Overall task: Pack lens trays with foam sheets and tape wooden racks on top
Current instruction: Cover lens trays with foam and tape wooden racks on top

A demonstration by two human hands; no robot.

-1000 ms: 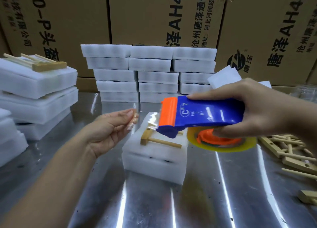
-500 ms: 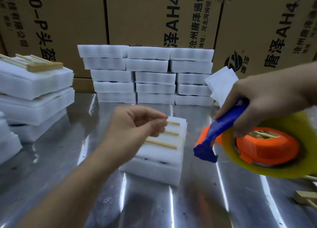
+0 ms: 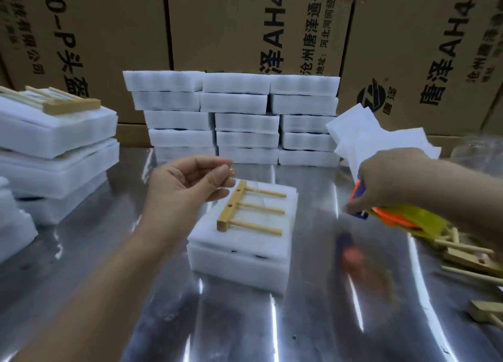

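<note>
The left hand (image 3: 190, 183) hovers above the tabletop (image 3: 168, 302) just left of the pack. Its fingers are curled and its thumb meets the fingertips, a tight grip pinching what looks like a small glossy tape scrap (image 3: 231, 170). The right hand (image 3: 388, 180) has a closed grip round the blue and orange tape dispenser (image 3: 381, 214). The dispenser's yellowish roll is low over the tabletop at the right and smeared by blur.

Between the hands sits a foam pack (image 3: 239, 255), two white layers stacked. A wooden rack (image 3: 246, 212) lies flat on top, its bar to the left and three pegs pointing right. A faint clear strip seems to cross the pegs.

Behind, more foam packs (image 3: 231, 117) stand in three neat columns against cardboard boxes (image 3: 245, 27). Larger white stacks (image 3: 54, 149) at the left carry another rack (image 3: 69, 104). Loose foam sheets (image 3: 362, 133) lean behind the right hand, and spare racks (image 3: 462, 255) lie scattered at the right edge.
</note>
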